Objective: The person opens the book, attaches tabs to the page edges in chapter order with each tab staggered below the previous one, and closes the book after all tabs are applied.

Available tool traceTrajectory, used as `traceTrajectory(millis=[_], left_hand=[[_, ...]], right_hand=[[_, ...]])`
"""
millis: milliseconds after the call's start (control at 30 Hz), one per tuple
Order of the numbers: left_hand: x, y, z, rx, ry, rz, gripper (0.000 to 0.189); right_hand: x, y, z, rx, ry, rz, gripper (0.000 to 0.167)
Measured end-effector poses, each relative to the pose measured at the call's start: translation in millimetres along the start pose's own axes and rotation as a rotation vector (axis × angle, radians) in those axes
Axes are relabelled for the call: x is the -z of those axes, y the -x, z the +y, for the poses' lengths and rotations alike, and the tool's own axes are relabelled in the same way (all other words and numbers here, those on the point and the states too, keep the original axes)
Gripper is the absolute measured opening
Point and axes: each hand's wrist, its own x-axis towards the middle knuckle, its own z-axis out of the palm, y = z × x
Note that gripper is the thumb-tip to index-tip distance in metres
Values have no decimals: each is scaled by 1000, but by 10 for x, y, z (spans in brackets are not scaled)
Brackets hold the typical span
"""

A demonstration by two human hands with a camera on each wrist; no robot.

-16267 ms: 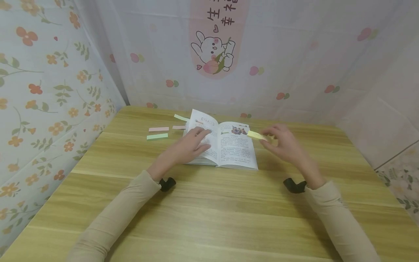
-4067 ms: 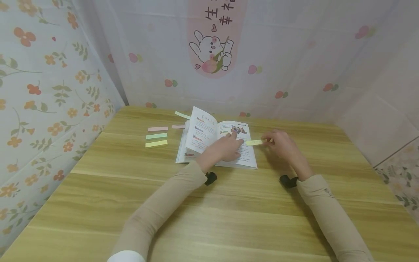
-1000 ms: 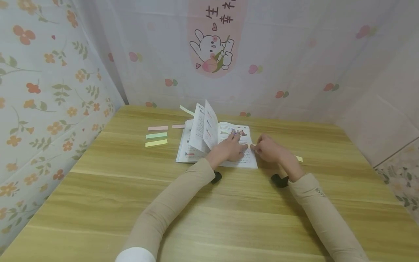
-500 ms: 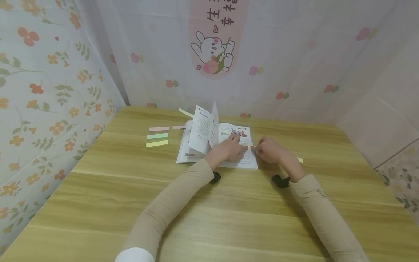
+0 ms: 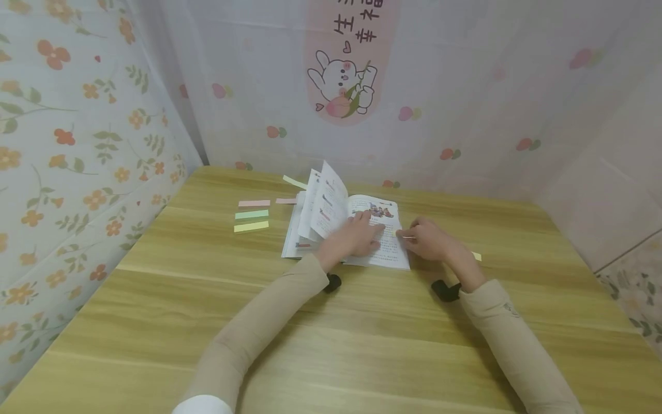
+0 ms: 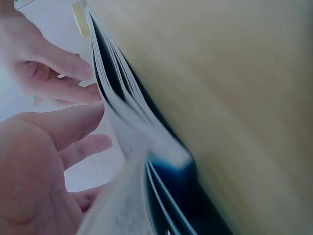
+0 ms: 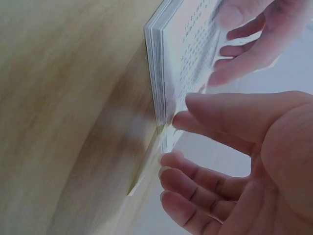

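An open book (image 5: 398, 260) lies on the wooden table, printed pages up. My left hand (image 5: 357, 236) rests over its right page, fingers spread. My right hand (image 5: 426, 237) is at the book's right edge, its fingers loosely bent. Its index fingertip (image 7: 180, 121) touches the page edge, at a yellow sticky strip (image 7: 134, 186) that juts out past the page. In the head view the fingers hide most of this strip. Thumb and index stand apart in the right wrist view. Left-hand pages (image 5: 328, 198) stand partly raised beside my left hand.
Pink (image 5: 254, 203), green (image 5: 251, 215) and yellow (image 5: 251, 227) sticky-note pads lie in a row left of the book. A pale green strip (image 5: 295, 181) and a pink strip (image 5: 286, 201) project from its left side. Another yellow piece (image 5: 477, 256) shows past my right wrist.
Earlier my right hand held a yellow pad, which now lies in the left row, then a yellow strip at the page edge. My left hand moved to the right page; left pages lifted.
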Motion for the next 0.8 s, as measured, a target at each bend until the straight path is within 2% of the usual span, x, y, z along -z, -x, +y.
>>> traceTrajectory(millis=[100, 367, 633, 800], left_hand=[[4, 60, -59, 15, -2, 35, 55], [34, 223, -197, 10, 35, 90, 56], [98, 392, -273, 53, 48, 134, 58], [115, 476, -332, 62, 42, 157, 58]], right_hand=[[-17, -6, -1, -3, -1, 14, 32], [-41, -14, -28, 58, 15, 107, 31], [-37, -37, -60, 12, 9, 99, 38], [-23, -34, -81, 11, -2, 104, 40]])
